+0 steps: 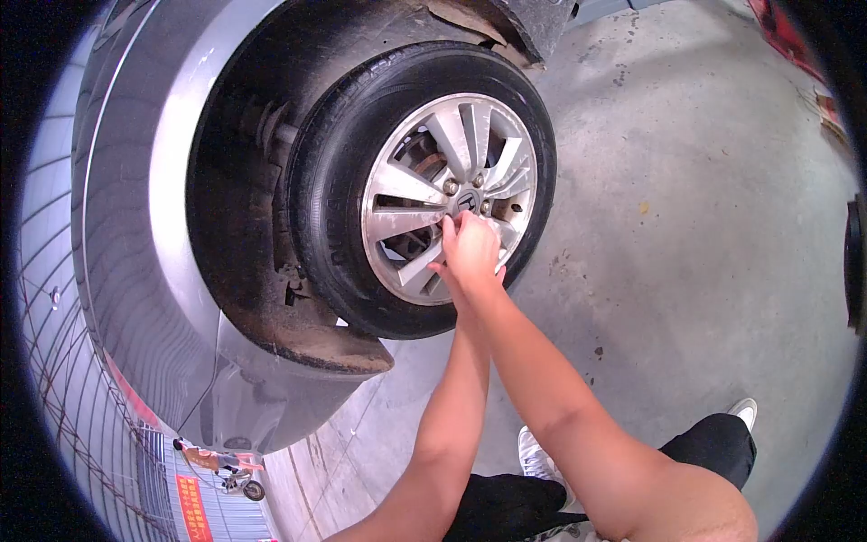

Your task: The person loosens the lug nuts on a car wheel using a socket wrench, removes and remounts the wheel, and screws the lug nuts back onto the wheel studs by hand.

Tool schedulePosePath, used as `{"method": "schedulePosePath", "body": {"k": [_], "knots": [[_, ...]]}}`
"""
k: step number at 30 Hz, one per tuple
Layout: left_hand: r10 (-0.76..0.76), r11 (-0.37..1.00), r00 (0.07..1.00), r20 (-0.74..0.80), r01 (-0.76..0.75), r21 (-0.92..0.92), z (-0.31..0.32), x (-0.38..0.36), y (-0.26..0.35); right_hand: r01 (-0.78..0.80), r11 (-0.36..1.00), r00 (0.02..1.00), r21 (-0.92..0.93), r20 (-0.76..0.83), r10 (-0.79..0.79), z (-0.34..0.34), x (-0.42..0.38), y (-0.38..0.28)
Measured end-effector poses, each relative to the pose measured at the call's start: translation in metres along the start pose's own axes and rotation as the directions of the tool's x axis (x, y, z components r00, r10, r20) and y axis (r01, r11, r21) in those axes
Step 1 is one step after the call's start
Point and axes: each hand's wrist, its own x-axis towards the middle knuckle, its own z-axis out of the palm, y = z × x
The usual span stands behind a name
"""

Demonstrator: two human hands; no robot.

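A car wheel with a black tyre (316, 199) and a scuffed silver alloy rim (411, 183) sits in the wheel arch. At its hub is a centre cap (467, 200) with an H-shaped emblem, and lug nuts (451, 187) show around it. My right hand (473, 246) is at the lower part of the hub, its fingers curled in against the wheel; whatever they grip is hidden. Beneath it, my left hand (440, 270) is mostly covered by the right, with only a little of it showing at the sides. The forearms cross close together.
The grey car body (135, 199) curves around the wheel on the left. Concrete floor (668, 208) spreads to the right, with a dark round-edged object (853, 262) at the far edge. My shoes (537, 456) are below. A person (203, 454) is near a motorbike (253, 490) in the background.
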Motion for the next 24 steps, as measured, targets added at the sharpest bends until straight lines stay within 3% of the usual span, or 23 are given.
{"method": "schedulePosePath", "body": {"k": [2,4,6,10,14,16,18,20,24], "knots": [[0.0,1.0,1.0,-0.007,0.001,0.009,-0.003,0.0,-0.003,-0.112,0.994,0.994,0.001,0.016,0.112,-0.004,-0.001,-0.003],[0.007,0.999,1.0,-0.013,-0.007,0.031,-0.007,-0.001,-0.006,-0.05,0.998,0.997,0.049,-0.062,0.053,0.007,-0.006,0.005],[0.023,0.999,0.999,-0.027,-0.022,0.049,-0.008,-0.001,-0.008,0.127,0.99,0.98,0.067,-0.164,-0.115,0.013,-0.01,0.007],[0.011,1.0,1.0,0.001,-0.011,0.029,-0.007,-0.003,-0.004,-0.094,0.995,0.994,0.02,0.049,0.093,0.001,-0.002,0.002],[0.004,1.0,1.0,0.007,-0.004,0.024,-0.005,-0.004,-0.003,0.056,0.991,0.991,0.123,-0.127,-0.04,0.01,-0.006,0.005],[0.0,1.0,1.0,0.007,0.0,0.02,-0.004,-0.004,-0.003,-0.16,0.984,0.986,0.075,0.065,0.155,-0.001,-0.001,-0.002],[0.001,1.0,1.0,0.006,-0.002,0.021,-0.003,-0.005,-0.003,-0.162,0.986,0.982,-0.029,0.095,0.164,-0.002,-0.002,0.0],[-0.002,1.0,1.0,0.008,0.002,0.022,-0.004,-0.005,-0.003,0.034,0.998,0.997,0.062,-0.069,-0.03,0.009,-0.004,0.006],[-0.004,1.0,1.0,0.009,0.004,0.017,-0.005,-0.009,-0.006,-0.048,0.999,0.999,-0.023,0.005,0.048,0.005,-0.006,-0.002]]}}
